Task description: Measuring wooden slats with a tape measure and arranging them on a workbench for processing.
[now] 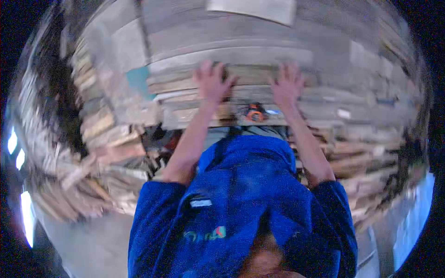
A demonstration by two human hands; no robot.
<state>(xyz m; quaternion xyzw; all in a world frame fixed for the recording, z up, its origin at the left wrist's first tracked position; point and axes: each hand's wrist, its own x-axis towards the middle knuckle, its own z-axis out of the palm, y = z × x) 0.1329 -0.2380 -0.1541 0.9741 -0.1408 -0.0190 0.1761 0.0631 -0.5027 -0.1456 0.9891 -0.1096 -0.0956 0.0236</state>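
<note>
My left hand (pixel 214 83) is open with its fingers spread, over long grey-brown wooden boards (pixel 183 95). At about the same distance, my right hand (pixel 286 88) also has its fingers apart and holds nothing. Blur hides whether either palm presses on the wood. Between my forearms, near the front edge of the boards, lies a small orange and black object (pixel 255 113) of rounded shape. Next to it shows a small blue and white item (pixel 273 112), too smeared to name.
Stacked boards and timber offcuts (pixel 99 125) crowd the left side. More wood pieces (pixel 366 157) are piled at the right. A teal patch (pixel 139 82) sits left of my left hand. A pale panel (pixel 255 10) lies at the far side. Concrete-like floor (pixel 99 241) shows at lower left.
</note>
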